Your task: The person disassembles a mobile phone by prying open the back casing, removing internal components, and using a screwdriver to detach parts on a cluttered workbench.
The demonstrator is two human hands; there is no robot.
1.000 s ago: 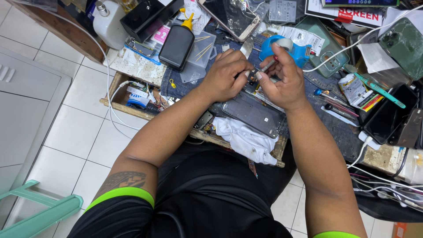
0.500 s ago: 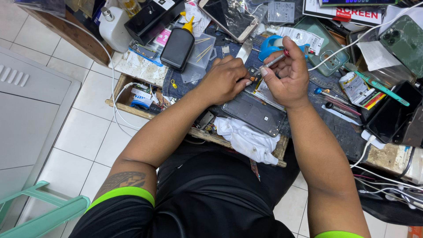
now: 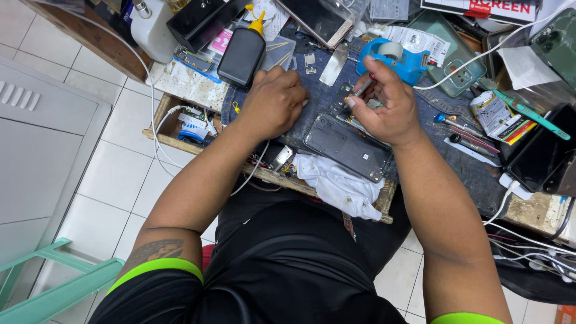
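White-red box [image 3: 480, 7] at top edge

The floor [image 3: 114, 174] has big white tiles. A green plastic chair [image 3: 54, 282] stands in the corner. A grey cabinet [image 3: 36, 150] sits beside the messy wooden workbench [image 3: 180, 141].
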